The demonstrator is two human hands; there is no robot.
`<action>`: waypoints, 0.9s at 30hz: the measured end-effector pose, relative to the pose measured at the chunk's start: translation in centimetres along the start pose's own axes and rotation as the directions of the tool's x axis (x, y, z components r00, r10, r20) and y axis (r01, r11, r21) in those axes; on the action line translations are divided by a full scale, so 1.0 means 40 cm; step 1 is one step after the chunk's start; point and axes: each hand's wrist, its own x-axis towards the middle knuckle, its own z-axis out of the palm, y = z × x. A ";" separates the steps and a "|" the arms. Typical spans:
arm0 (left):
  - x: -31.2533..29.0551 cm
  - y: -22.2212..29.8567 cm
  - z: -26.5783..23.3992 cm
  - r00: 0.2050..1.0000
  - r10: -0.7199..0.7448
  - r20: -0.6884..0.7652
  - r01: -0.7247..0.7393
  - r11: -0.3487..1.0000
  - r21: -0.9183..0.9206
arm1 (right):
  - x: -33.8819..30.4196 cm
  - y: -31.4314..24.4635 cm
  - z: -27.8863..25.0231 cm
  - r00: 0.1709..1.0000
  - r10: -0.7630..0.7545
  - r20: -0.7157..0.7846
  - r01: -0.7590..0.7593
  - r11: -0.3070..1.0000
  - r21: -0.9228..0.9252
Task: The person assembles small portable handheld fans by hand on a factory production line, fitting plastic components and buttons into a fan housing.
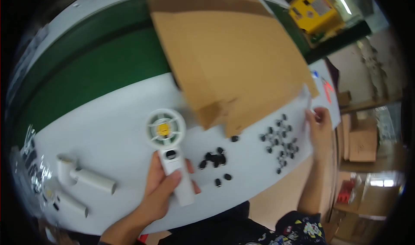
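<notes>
The left hand (161, 193) is wrapped around the handle of a white handheld fan (169, 152), which lies on the white worktop (108, 128) with its round open head — yellow hub in the middle — pointing away from the person. The right hand (320, 130) rests at the worktop's far right edge, fingers curled; whether it grips anything I cannot tell. Between the hands lie small black parts (279, 143) in two clusters — near a cardboard box (229, 59). Two white fan housings (84, 176) lie at the left.
</notes>
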 end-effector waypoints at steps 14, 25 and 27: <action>0.017 0.017 0.003 0.995 -0.047 0.092 0.049 0.999 -0.017 | -0.005 0.001 -0.127 0.864 0.345 0.367 -0.491 0.738 0.462; 0.010 0.000 -0.014 0.998 -0.017 0.065 0.017 1.000 -0.005 | -0.241 -0.475 0.146 0.756 -0.603 0.253 0.065 0.455 0.888; 0.010 -0.007 -0.015 0.999 -0.010 0.045 0.010 1.000 -0.005 | -0.242 -0.481 0.163 0.742 -0.617 0.261 0.082 0.470 0.879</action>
